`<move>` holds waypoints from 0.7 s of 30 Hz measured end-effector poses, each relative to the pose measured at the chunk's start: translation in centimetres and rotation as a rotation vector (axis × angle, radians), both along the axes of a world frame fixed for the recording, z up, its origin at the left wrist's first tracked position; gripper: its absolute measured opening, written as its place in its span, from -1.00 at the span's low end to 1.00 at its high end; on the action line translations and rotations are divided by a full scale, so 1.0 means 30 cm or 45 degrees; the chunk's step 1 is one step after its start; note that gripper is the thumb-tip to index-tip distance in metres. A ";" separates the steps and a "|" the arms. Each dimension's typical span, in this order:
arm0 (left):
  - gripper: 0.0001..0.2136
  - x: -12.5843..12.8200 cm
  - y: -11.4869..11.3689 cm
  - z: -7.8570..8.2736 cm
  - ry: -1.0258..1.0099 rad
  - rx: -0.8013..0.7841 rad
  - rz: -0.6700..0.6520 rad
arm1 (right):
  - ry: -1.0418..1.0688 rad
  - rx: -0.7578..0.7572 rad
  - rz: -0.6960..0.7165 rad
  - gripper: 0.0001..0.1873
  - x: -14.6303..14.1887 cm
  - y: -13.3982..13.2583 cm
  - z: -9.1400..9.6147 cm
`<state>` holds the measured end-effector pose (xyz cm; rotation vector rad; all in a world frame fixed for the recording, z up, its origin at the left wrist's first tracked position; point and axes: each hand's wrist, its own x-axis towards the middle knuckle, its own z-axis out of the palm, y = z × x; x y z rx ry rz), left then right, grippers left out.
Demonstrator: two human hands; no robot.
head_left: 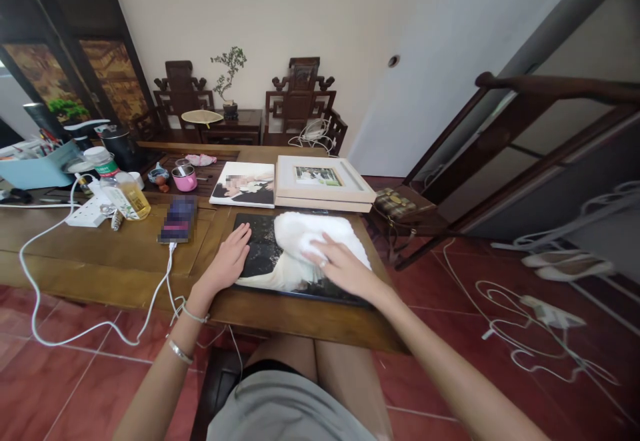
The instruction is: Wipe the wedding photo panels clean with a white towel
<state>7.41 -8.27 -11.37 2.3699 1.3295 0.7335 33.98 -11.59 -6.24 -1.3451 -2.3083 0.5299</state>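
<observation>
A dark photo panel (260,254) with a pale dress in its picture lies flat near the front edge of the wooden table (300,318). Over its upper right part spreads a white fluffy cloth (345,231). My right hand (337,264) presses on this cloth, its fingers bunched into the folds. My left hand (233,258) rests on the panel's left edge with fingers stretched flat, holding nothing. Part of the picture is hidden by the cloth and my right hand.
Behind the panel lie a white photo album (245,194) and stacked pale frames (325,178). On the left are a charging phone (178,218), a power strip (90,211), a bottle (125,194) and a pink cup (185,178). A wooden chair (450,154) stands right.
</observation>
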 end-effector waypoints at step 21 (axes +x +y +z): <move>-0.57 0.003 -0.002 -0.001 0.017 -0.001 0.015 | -0.051 0.088 0.194 -0.75 -0.131 -0.199 0.010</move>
